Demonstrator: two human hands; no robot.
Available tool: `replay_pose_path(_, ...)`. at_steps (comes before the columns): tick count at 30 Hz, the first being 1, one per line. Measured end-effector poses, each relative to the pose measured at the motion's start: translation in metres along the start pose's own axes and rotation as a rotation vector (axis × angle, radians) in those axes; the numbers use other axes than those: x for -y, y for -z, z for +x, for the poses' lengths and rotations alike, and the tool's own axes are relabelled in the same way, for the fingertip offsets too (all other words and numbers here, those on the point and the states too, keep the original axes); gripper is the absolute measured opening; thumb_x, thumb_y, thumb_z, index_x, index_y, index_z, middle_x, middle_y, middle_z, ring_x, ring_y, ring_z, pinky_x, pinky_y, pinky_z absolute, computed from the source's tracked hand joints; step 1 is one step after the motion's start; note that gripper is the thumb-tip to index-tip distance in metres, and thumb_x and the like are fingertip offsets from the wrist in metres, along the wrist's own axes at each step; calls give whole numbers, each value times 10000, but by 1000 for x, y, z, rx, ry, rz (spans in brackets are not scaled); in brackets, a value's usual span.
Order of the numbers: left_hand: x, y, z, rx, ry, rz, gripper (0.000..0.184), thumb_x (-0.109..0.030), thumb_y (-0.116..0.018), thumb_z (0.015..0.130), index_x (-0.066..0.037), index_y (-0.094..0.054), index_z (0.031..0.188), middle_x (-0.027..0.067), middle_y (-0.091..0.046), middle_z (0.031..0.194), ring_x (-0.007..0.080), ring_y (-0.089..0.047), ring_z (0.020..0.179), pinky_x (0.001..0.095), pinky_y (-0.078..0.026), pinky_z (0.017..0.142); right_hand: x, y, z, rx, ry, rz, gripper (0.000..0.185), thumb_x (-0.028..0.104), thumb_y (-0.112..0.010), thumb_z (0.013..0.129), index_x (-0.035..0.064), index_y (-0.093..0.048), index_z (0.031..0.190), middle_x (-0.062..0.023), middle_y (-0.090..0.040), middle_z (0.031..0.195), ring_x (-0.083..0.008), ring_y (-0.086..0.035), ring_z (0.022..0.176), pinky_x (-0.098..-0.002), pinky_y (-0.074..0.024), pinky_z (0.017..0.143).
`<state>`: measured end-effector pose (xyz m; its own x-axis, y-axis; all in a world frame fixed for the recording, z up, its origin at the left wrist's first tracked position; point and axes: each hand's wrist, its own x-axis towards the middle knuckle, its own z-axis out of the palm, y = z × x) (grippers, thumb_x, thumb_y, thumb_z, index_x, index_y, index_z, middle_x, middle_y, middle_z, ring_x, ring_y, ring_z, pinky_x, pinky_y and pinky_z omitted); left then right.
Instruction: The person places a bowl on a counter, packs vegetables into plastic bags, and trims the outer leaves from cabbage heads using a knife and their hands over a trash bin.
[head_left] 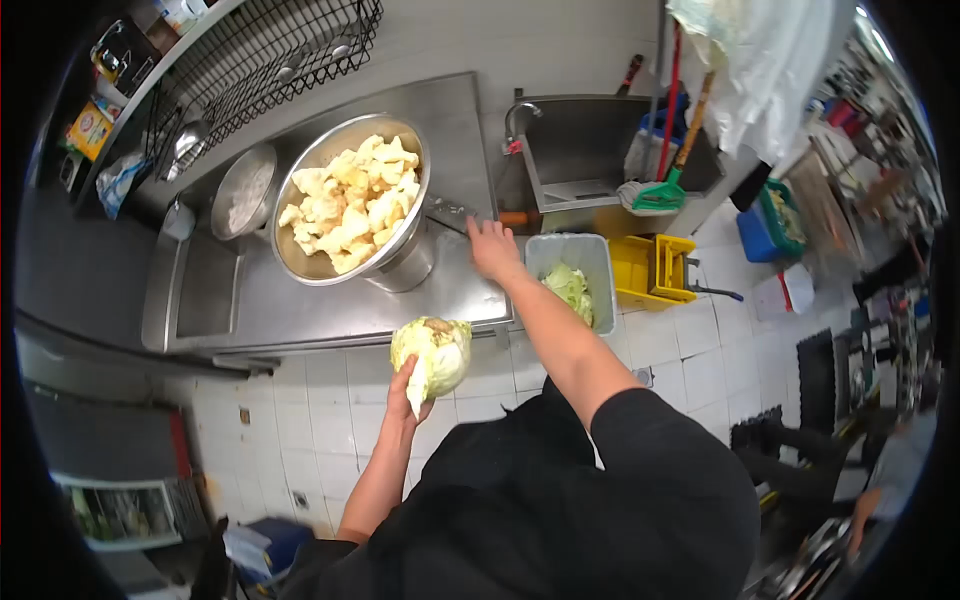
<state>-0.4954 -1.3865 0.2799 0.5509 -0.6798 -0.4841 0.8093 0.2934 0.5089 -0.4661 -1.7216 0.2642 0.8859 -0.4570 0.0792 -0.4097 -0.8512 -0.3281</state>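
My left hand [408, 390] is wrapped around a pale green head of lettuce [440, 352], held in front of the counter's front edge. The lettuce's brownish stem end faces up, and a loose leaf hangs along my fingers. My right hand [492, 250] reaches to the right end of the steel counter with its fingers stretched out. Beside those fingertips lies a wide dark blade [447, 213], seemingly a knife; its handle cannot be made out. To the right of my right hand, a grey bin [607, 275] on the floor holds green leaves [568, 290].
A large steel bowl [284, 245] full of pale yellow chunks rests on a metal pot [405, 268]. Behind it stands another metal bowl [245, 192]. A sink [585, 140], a yellow mop bucket [640, 270] and a green dustpan [660, 195] are to the right.
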Motion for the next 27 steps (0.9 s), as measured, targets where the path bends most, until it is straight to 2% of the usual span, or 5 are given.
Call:
replay_pose_path(8,67,-99,36,-18,-180,-126,689,-495,-579,1003,-92,-414,1536,167,-526,1494,400,-507,1377,779,-347,1102,-43,10,57,275,79,214,677,88,-616,892,9,-364,1515,-282,-596,1292,-449,-519,1276,-548,-460,1022)
replay_pose_path(11,87,-103,52,-202,-233,-181,583,-250,-693,982,5,-477,1459,168,-645,1349,311,-653,1210,447,-534,1062,-86,40,10,88,147,521,702,41,-607,836,-6,-338,1483,-290,-564,1279,-496,-496,1224,-555,-457,1010)
replay_pose_path(14,88,-145,65,-94,-292,56,583,-148,-747,931,8,-482,1426,170,-651,1310,277,-669,1175,403,-570,1005,-142,106,-80,89,104,887,813,53,-622,822,46,-272,1556,-241,-579,1181,-382,-594,1004,-481,-491,893)
replay_pose_path(18,104,-185,97,-103,-301,211,610,-4,-766,867,-1,-474,1403,159,-649,1286,260,-672,1157,390,-571,997,-177,147,-176,151,-132,811,503,126,-600,943,67,-479,1427,-174,-645,907,-273,-641,772,-397,-497,699)
replay_pose_path(27,144,-224,167,-27,-211,347,680,63,-766,829,17,-462,1436,145,-674,1262,244,-687,1134,379,-573,983,-159,203,-217,-226,-85,750,131,86,-593,997,-19,-603,1075,-213,-645,752,-431,-638,632,-507,-488,572)
